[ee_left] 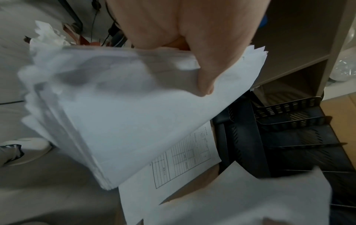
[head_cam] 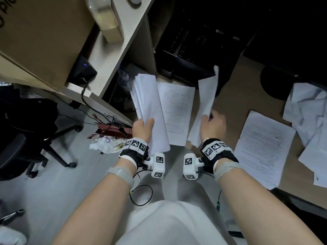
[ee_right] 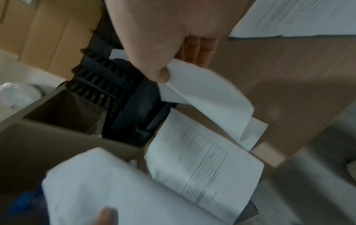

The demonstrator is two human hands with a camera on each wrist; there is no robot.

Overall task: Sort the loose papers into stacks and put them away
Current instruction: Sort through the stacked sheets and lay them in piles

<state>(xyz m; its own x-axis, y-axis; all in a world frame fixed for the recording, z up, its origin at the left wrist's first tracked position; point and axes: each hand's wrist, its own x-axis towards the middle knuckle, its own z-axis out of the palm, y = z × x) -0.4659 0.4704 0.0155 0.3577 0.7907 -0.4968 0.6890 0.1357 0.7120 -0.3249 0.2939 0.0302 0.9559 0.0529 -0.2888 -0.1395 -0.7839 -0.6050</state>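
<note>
Thick paper stack (head_cam: 150, 110) is in my left hand (head_cam: 142, 129), thumb on top, fingers curled under, clamped near the stack's lower end. Stack is off the bench, tilted, sheet edges fanned and uneven in the left wrist view.

Loose sheet (head_cam: 205, 105) is pinched in my right hand (head_cam: 211, 126) between thumb and fingers, raised off the bench, its far end curling up. It is blurred in all views.

Between my two hands a lined form (head_cam: 174, 112) lies flat on the bench (head_cam: 235, 103), its left edge tucked under the held stack as the head view shows it.

Right of my right hand: a printed sheet (head_cam: 263, 149) flat on the bench, overhanging the near edge. Further right, a crumpled pile of papers (head_cam: 307, 110).

Beyond both hands: black mesh paper trays (ee_left: 289, 121), stacked, just past the lined form.

Left of my left hand: a desk (head_cam: 113, 50) carrying a cardboard box (head_cam: 40, 32); below it cables, crumpled wrappers (head_cam: 106, 145) on the floor, and an office chair (head_cam: 26, 129) further left.
</note>
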